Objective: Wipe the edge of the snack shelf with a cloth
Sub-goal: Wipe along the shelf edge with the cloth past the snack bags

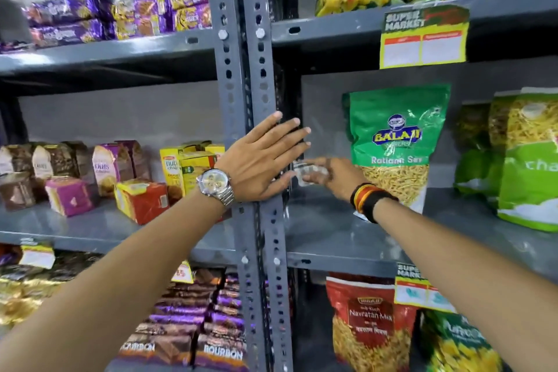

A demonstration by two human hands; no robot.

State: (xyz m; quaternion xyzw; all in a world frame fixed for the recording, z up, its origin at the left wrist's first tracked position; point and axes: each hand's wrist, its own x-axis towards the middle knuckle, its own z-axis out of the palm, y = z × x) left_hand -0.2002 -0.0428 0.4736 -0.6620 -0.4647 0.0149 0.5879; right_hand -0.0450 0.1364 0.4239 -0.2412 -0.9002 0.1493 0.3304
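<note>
My left hand (263, 161), with a metal watch on its wrist, lies flat with straight fingers against the grey perforated upright (265, 93) of the snack shelf. My right hand (329, 176), with a red, yellow and black band on the wrist, reaches into the middle shelf (326, 238) just right of the upright. It pinches a small whitish crumpled cloth (306, 171), blurred, held close to the upright's inner edge. The cloth is partly hidden by my fingers.
A green Balaji Ratlami Sev bag (395, 142) stands just right of my right hand, more green snack bags (525, 160) beyond it. Biscuit boxes (142, 199) fill the left bay. A supermarket price tag (422, 39) hangs from the upper shelf. A red Navratan Mix bag (368, 323) sits below.
</note>
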